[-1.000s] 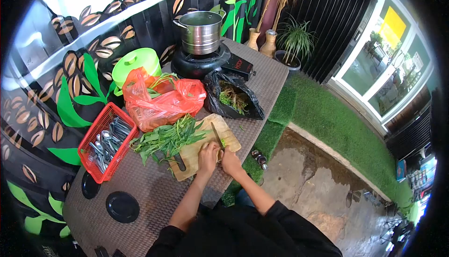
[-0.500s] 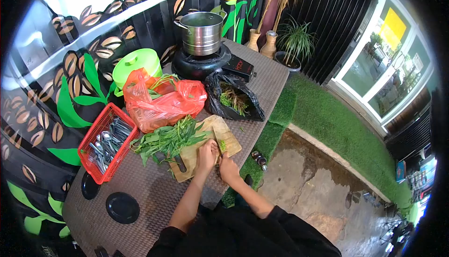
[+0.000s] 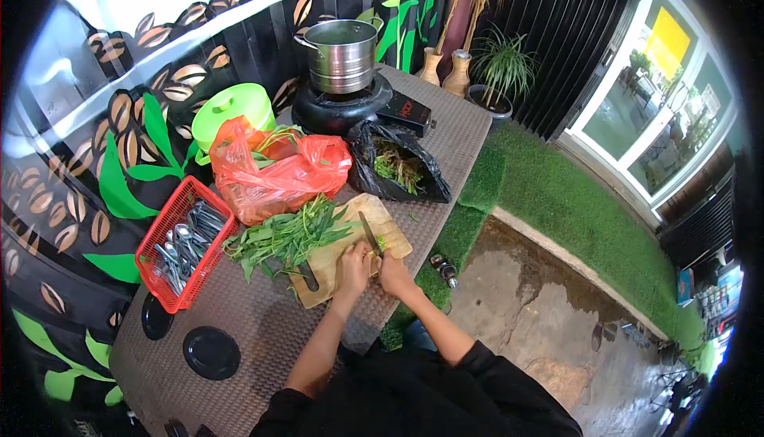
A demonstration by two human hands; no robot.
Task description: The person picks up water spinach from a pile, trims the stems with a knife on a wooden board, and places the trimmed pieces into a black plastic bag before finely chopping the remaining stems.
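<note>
My right hand is closed around the handle of a knife, its blade angled over the wooden cutting board. Just left of it, my left hand rests on the board with its fingers bent together; whatever they pinch is too small to make out. Small chopped green pieces lie right beside the blade. A pile of leafy greens covers the board's left part and spills onto the table. The board's dark handle slot shows near my left hand.
Behind the board sit a red plastic bag and a black bag with plant scraps. A steel pot stands on a gas stove. Leftward are a red cutlery basket, a green lidded pot and black plates.
My right hand has shifted slightly right, and the knife blade has moved and turned to show more of its side. My left hand stays nearly in place.
</note>
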